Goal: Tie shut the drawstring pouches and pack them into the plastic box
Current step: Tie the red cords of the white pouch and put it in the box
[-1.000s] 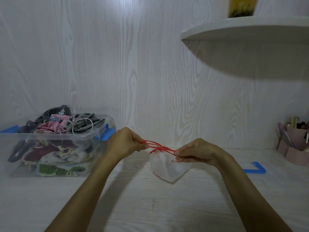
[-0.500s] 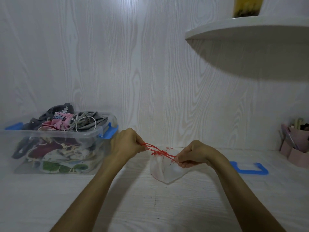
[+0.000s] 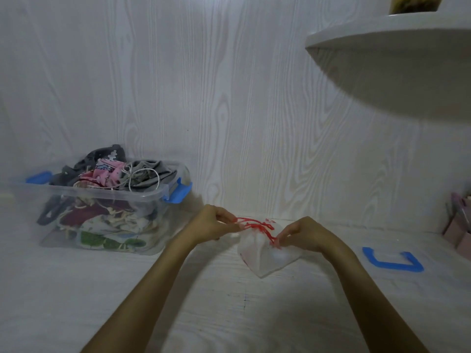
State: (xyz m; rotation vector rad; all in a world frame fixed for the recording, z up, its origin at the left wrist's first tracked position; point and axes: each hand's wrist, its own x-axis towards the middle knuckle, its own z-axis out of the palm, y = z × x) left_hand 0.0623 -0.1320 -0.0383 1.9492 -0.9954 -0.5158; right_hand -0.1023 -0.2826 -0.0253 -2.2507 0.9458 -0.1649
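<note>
Two hands work on one small white pouch in the middle of the table. The left hand pinches one end of the red string. The right hand pinches the other end, down near the top of the pouch. So both hands are closed on the string, one on each side, with the pouch between them.

A second ago the hands were higher and the string was pulled straight between them. The pouch hung in the air under it. Now the hands are lower and closer to the pouch. The pouch lies on the table, tipped over on its side. The string looks bunched and loopy at the pouch's mouth, not tight any more. I think that means the pulling part is done and the tying part is going on. I cannot tell if a knot is made yet, because the string is small and a bit blurry.

The plastic box sits well off to the left, by the wall. It is already piled high with other pouches, and some poke up over the rim. This white pouch is not in it yet.

A blue handle shape lies on the table to the right. A shelf sticks out above.

Next, I think the knot needs to be pulled snug. Then the pouch can go on top of the pile.
</note>
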